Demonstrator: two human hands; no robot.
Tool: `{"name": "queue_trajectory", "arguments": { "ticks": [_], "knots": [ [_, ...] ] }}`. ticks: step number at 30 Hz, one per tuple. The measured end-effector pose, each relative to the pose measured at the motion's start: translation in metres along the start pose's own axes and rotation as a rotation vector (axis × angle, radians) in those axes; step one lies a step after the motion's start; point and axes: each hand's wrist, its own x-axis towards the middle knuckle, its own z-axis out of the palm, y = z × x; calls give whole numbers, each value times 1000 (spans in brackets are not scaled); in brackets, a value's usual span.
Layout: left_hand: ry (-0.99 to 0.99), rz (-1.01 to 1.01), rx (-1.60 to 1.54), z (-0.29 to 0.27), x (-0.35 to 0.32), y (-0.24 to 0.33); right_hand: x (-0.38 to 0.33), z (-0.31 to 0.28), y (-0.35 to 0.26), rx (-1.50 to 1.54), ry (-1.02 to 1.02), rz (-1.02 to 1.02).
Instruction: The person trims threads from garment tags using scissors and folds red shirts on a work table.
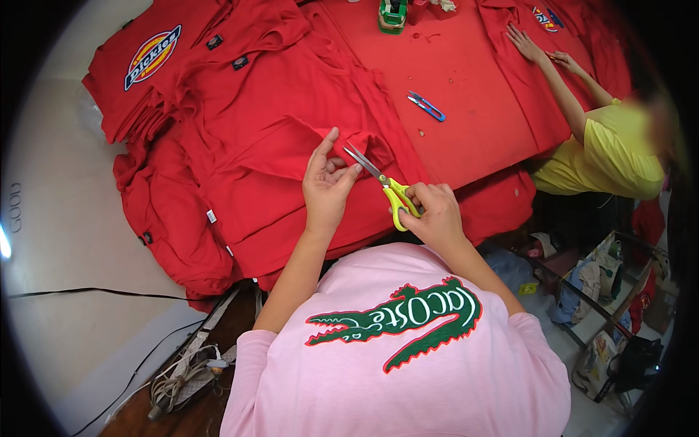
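My left hand (327,182) is raised over a pile of red garments (255,167). Its forefinger and thumb stand apart while the other fingers curl in; what they hold, if anything, I cannot make out. A lifted fold of red cloth (364,144) lies right behind these fingers. In my right hand (439,215) is a pair of scissors (395,195) with yellow-green handles, my fingers closed about the loops. The blades are slightly parted and point up and left, close to my left thumb and the fold.
Blue thread snips (427,107) lie on the red tabletop (466,131), with a green tape dispenser (392,16) farther back. On the right, a person in yellow (611,149) works on red cloth. Bundled cables (182,379) hang at lower left; a frame rack (611,277) stands lower right.
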Motion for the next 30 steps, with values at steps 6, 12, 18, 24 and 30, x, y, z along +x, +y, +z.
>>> {"name": "queue_trajectory", "arguments": {
  "ticks": [6, 12, 18, 24, 30],
  "knots": [
    [20, 2, 28, 1, 1, 4, -2, 7, 5, 9, 19, -19],
    [166, -84, -118, -8, 10, -7, 6, 7, -4, -96, 79, -58],
    [140, -6, -141, 2, 10, -2, 14, 13, -4, -99, 41, -29],
    [138, -3, -121, -5, 9, -7, 20, 16, -7, 13, -4, 25],
    [146, -41, -132, -10, 9, -9, 17, 19, -1, 128, 3, 45]
  ]
}}
